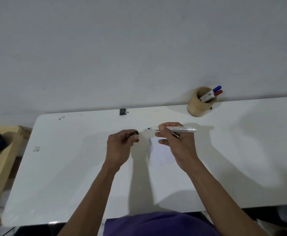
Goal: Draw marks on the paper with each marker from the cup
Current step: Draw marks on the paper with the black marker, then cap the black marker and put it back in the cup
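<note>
My right hand (pixel 175 140) grips a white marker (pixel 181 129) held level above the table, its black tip bare and pointing left. My left hand (pixel 120 144) is closed on the black cap (pixel 135 133), a short gap left of the tip. Under my hands lies a white sheet of paper (pixel 161 154) with a small black mark near its top left corner. At the back right stands a tan cup (pixel 198 106) holding a blue-capped marker (pixel 216 88) and a red-capped marker (pixel 217 93).
The white table (pixel 71 167) runs to a grey wall behind. A small black object (pixel 122 111) sits at the table's far edge, with dark specks further left. A scrap of tape (pixel 36 148) lies near the left edge. A wooden box (pixel 1 160) stands left of the table.
</note>
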{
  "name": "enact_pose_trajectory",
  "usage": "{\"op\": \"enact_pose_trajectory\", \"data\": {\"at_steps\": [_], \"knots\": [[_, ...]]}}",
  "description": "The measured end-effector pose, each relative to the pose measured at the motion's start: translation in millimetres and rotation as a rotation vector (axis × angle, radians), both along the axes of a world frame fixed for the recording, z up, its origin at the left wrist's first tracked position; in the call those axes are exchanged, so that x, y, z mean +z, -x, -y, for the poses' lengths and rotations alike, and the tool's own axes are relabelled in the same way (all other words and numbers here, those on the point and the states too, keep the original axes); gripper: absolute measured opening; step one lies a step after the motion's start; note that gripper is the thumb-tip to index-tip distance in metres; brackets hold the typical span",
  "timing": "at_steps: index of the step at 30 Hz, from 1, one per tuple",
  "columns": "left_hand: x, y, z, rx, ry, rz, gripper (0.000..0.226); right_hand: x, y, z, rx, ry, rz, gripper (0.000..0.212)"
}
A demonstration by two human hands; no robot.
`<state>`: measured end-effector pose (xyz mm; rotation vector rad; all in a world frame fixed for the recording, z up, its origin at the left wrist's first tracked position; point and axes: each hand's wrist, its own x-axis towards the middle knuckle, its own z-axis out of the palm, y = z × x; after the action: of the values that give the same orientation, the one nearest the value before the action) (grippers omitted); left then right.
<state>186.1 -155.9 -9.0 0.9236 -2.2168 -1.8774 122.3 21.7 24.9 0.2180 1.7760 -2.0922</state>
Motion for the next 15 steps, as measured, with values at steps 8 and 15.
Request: {"op": "enact_pose_trajectory", "data": {"at_steps": [8,15], "knots": [[19.5,-10.9,-8.1,0.031,-0.187,-0.153,0.016,16.1,-3.1,11.5,0.077,-0.110,-0.112,0.017],[21.4,-13.3,-8.0,-0.065,-0.112,-0.140,0.017,18.5,-7.4,7.3,0.094,-0.106,-0.135,0.017]]}}
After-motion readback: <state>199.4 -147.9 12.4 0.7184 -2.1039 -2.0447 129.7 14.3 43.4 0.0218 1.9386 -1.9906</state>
